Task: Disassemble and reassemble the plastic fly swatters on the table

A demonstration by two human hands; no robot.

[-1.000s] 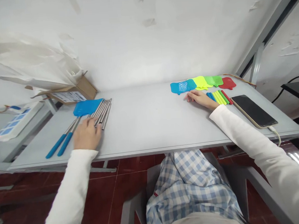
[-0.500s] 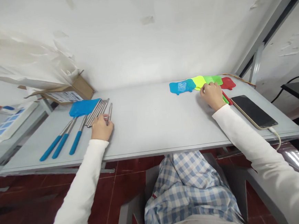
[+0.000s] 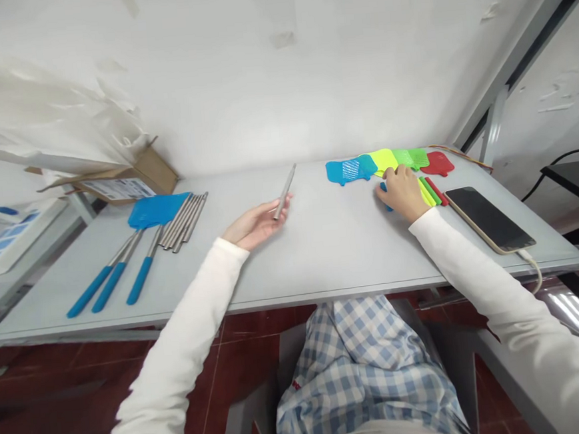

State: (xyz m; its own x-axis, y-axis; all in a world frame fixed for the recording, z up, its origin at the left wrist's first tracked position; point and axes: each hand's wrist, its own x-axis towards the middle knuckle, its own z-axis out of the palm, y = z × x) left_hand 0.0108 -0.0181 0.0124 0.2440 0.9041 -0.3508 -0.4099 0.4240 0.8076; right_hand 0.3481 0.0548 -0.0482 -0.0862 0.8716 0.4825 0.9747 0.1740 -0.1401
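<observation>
Over the middle of the table, my left hand [image 3: 257,225] grips a thin silver metal rod [image 3: 285,192] that tilts up and away. At the right, my right hand [image 3: 404,193] closes round a short blue handle sleeve [image 3: 385,189], mostly hidden by the fingers. Beside it lie yellow, green and red handle sleeves [image 3: 432,191]. Behind that hand overlap flat plastic swatter heads: blue [image 3: 352,170], yellow [image 3: 383,160], green [image 3: 412,158] and red [image 3: 439,164]. A row of silver rods [image 3: 184,222] rests at the left, next to blue fly swatters [image 3: 108,278] with metal shafts.
A phone [image 3: 490,218] with a white cable lies at the right. An open cardboard box [image 3: 153,171] stands at the back left, with a white and blue case [image 3: 13,239] past the table's left side. A white wall [image 3: 239,80] runs behind the table [image 3: 313,262].
My left hand has lifted one rod from beside the row and carried it right to mid-table. My right hand has shifted slightly left and down, and a blue sleeve now shows at its fingers.
</observation>
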